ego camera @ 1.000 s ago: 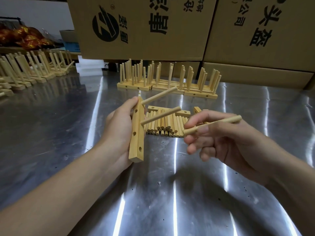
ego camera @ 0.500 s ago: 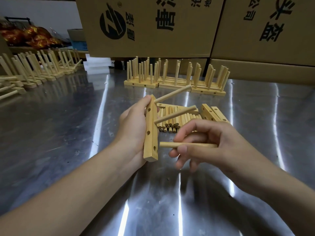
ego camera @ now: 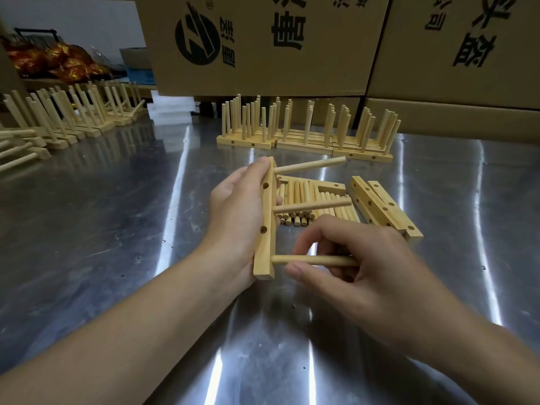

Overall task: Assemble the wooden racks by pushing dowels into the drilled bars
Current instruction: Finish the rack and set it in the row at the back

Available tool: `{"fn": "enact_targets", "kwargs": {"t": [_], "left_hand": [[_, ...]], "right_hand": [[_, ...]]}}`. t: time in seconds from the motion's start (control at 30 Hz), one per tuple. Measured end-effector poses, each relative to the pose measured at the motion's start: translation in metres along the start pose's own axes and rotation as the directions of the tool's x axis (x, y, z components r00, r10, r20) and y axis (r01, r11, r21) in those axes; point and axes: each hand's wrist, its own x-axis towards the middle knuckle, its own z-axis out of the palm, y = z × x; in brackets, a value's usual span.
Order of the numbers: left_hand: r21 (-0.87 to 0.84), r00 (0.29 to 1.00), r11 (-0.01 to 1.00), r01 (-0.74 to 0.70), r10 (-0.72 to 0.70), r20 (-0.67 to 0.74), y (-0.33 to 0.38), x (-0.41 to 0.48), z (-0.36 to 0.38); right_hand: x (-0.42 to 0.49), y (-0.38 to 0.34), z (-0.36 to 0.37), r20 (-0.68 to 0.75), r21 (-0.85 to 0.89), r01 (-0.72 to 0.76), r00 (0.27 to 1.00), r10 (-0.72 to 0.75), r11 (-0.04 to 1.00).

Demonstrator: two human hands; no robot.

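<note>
My left hand (ego camera: 233, 217) grips a drilled wooden bar (ego camera: 267, 229) held upright above the steel table. Two dowels stick out of the bar to the right, the upper dowel (ego camera: 309, 166) near its top and the middle dowel (ego camera: 312, 205) halfway down. My right hand (ego camera: 359, 264) pinches a third dowel (ego camera: 315, 260) lying level, its left tip touching the bar's right face near the bottom end. Behind the hands lies a pile of loose dowels (ego camera: 309, 200), with spare drilled bars (ego camera: 382, 207) to its right.
Several finished racks (ego camera: 304, 130) stand in a row at the back, under big cardboard boxes (ego camera: 263, 45). More racks (ego camera: 67, 118) line the left side. The steel table (ego camera: 102, 214) is bare on the near left.
My right hand has brought its dowel down and leftward, from tilted in the air to level, and its tip now meets the bar's lower end. The left hand has kept its hold on the bar.
</note>
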Motion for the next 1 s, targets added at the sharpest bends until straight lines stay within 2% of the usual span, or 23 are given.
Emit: {"fn": "enact_targets", "kwargs": {"t": [0.1, 0.17, 0.23, 0.27, 0.3, 0.33, 0.37, 0.43, 0.5, 0.57, 0.6, 0.63, 0.67, 0.7, 0.73, 0.77, 0.8, 0.83, 0.9, 0.93, 1.0], "left_hand": [[0.017, 0.998, 0.999, -0.048, 0.047, 0.040, 0.000, -0.005, 0.001], [0.026, 0.993, 0.994, -0.107, 0.106, 0.059, 0.002, -0.007, 0.002], [0.046, 0.982, 0.982, -0.181, 0.178, 0.067, 0.004, -0.007, 0.002], [0.053, 0.977, 0.977, -0.206, 0.202, 0.070, 0.004, -0.007, 0.001], [0.060, 0.974, 0.974, -0.220, 0.215, 0.077, 0.005, -0.008, 0.001], [0.066, 0.972, 0.972, -0.225, 0.219, 0.085, 0.005, -0.007, 0.001], [0.068, 0.973, 0.973, -0.218, 0.212, 0.090, 0.005, -0.007, 0.000], [0.056, 0.981, 0.982, -0.178, 0.173, 0.091, 0.006, -0.007, 0.000], [0.050, 0.986, 0.988, -0.144, 0.139, 0.092, 0.006, -0.006, 0.000], [0.049, 0.983, 0.985, -0.162, 0.157, 0.093, 0.006, -0.006, 0.000], [0.056, 0.976, 0.978, -0.201, 0.196, 0.092, 0.006, -0.006, 0.001], [0.067, 0.965, 0.966, -0.251, 0.244, 0.093, 0.006, -0.007, 0.001], [0.074, 0.951, 0.951, -0.301, 0.293, 0.095, 0.007, -0.007, 0.001], [0.074, 0.938, 0.937, -0.341, 0.333, 0.099, 0.008, -0.006, 0.001], [0.070, 0.927, 0.928, -0.367, 0.359, 0.103, 0.009, -0.005, 0.000], [0.066, 0.924, 0.925, -0.374, 0.366, 0.108, 0.010, -0.004, 0.000], [0.062, 0.930, 0.932, -0.356, 0.347, 0.120, 0.009, -0.003, 0.000], [0.057, 0.941, 0.948, -0.314, 0.303, 0.149, 0.009, -0.002, 0.000], [0.047, 0.952, 0.979, -0.198, 0.181, 0.245, 0.006, -0.002, 0.001], [0.050, 0.949, 0.988, -0.149, 0.129, 0.286, 0.004, -0.001, 0.001], [0.074, 0.943, 0.993, -0.094, 0.065, 0.327, 0.001, -0.002, 0.002]], "right_hand": [[0.000, -0.001, 0.000, 0.005, -0.045, 0.022, 1.000, -0.022, 0.999], [0.000, 0.001, 0.004, 0.016, 0.028, -0.006, 1.000, 0.005, 1.000], [0.000, 0.002, 0.008, 0.074, 0.244, -0.186, 0.982, 0.173, 0.952], [0.000, 0.002, 0.010, 0.139, 0.377, -0.306, 0.952, 0.274, 0.874], [0.002, 0.000, 0.011, 0.200, 0.457, -0.394, 0.919, 0.340, 0.797], [0.002, -0.003, 0.011, 0.227, 0.482, -0.420, 0.908, 0.353, 0.769], [0.002, -0.002, 0.010, 0.206, 0.431, -0.384, 0.923, 0.325, 0.817], [-0.001, -0.002, 0.009, 0.100, 0.129, -0.156, 0.985, 0.144, 0.979], [-0.003, -0.004, 0.005, 0.057, -0.210, 0.035, 0.998, -0.023, 0.977], [-0.004, -0.003, 0.006, 0.054, -0.260, 0.102, 0.994, -0.091, 0.960], [-0.004, -0.001, 0.009, 0.042, -0.193, 0.086, 0.996, -0.079, 0.977], [-0.003, 0.000, 0.012, 0.039, -0.053, 0.016, 0.999, -0.014, 0.998], [-0.004, 0.000, 0.015, 0.071, 0.145, -0.119, 0.991, 0.109, 0.982], [-0.003, -0.002, 0.016, 0.148, 0.342, -0.288, 0.957, 0.251, 0.895], [-0.002, -0.005, 0.015, 0.240, 0.463, -0.417, 0.909, 0.342, 0.782], [0.000, -0.007, 0.015, 0.294, 0.517, -0.471, 0.882, 0.368, 0.715], [0.001, -0.005, 0.014, 0.287, 0.506, -0.458, 0.888, 0.358, 0.731], [0.001, -0.003, 0.014, 0.227, 0.460, -0.400, 0.916, 0.331, 0.793], [0.002, 0.000, 0.011, 0.033, 0.313, -0.220, 0.975, 0.221, 0.924], [0.003, 0.003, 0.009, -0.038, 0.252, -0.154, 0.985, 0.168, 0.955], [0.002, 0.007, 0.005, -0.085, 0.111, -0.096, 0.991, 0.106, 0.989]]}}
